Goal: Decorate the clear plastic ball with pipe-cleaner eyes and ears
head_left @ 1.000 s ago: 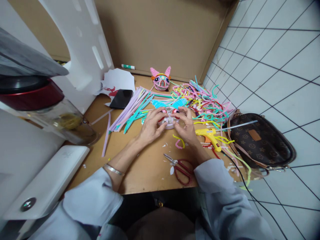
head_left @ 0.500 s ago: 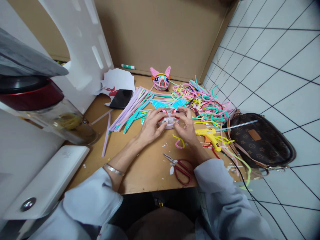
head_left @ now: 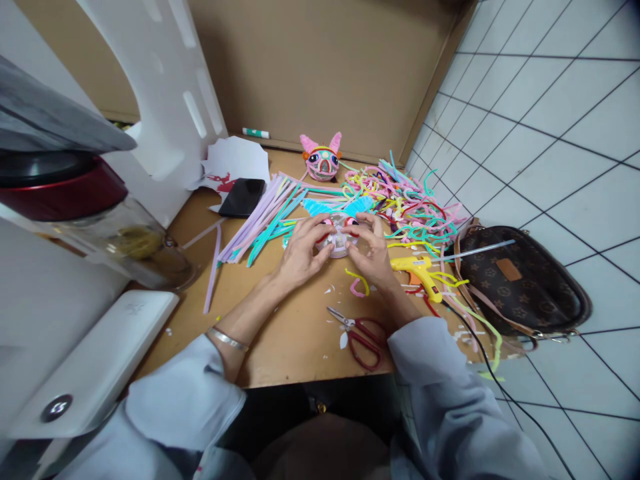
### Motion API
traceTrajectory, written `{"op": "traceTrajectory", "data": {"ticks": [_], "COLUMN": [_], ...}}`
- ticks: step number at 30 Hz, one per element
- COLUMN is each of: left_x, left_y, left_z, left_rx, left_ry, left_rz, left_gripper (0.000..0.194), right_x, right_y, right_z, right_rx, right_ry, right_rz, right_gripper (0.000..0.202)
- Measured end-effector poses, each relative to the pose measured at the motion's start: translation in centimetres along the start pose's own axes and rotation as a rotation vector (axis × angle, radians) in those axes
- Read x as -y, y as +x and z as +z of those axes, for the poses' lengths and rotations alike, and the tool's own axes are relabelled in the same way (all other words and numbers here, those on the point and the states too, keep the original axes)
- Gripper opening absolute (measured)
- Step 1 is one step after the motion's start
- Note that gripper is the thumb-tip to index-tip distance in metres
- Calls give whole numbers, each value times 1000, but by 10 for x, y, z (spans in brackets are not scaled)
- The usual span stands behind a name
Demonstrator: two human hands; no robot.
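Between my two hands is a clear round ornament [head_left: 339, 245] with blue fuzzy ears, red-rimmed eyes and pale strips on its front. My left hand [head_left: 305, 252] grips its left side, thumb low and fingers at the eye. On the other side my right hand [head_left: 371, 252] holds it the same way, fingertips near the right eye. Below them lie a small yellow and pink curl [head_left: 358, 285] and red-handled scissors [head_left: 365, 340]. A finished-looking ornament with pink ears [head_left: 323, 163] stands behind.
Pipe cleaners lie in a bundle [head_left: 267, 217] at left and a tangled pile [head_left: 410, 207] at right. A yellow glue gun [head_left: 423, 272], brown bag [head_left: 523, 280], phone [head_left: 243, 198], glass bottle [head_left: 135, 240] and white power bank [head_left: 100, 360] surround the work area.
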State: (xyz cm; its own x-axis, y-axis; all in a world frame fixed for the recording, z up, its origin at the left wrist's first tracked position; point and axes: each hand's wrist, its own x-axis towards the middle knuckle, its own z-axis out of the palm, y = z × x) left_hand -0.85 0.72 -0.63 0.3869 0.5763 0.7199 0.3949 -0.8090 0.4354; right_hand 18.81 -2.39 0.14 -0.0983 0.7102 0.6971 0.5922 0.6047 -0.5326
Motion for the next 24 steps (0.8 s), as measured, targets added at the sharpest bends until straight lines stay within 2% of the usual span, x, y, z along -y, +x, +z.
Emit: {"op": "traceTrajectory", "data": {"ticks": [19, 24], "left_x": [0, 1], "left_y": [0, 0], "left_z": [0, 0], "left_rx": [16, -11], "left_ry": [-4, -11], "left_rz": [-4, 20], "left_gripper": [26, 26], "right_x": [1, 0], "right_y": [0, 0], "right_z": [-1, -1], "right_rx": [9, 16], "right_ry": [-14, -8], "right_rz": [21, 19], "right_gripper": [29, 29]}}
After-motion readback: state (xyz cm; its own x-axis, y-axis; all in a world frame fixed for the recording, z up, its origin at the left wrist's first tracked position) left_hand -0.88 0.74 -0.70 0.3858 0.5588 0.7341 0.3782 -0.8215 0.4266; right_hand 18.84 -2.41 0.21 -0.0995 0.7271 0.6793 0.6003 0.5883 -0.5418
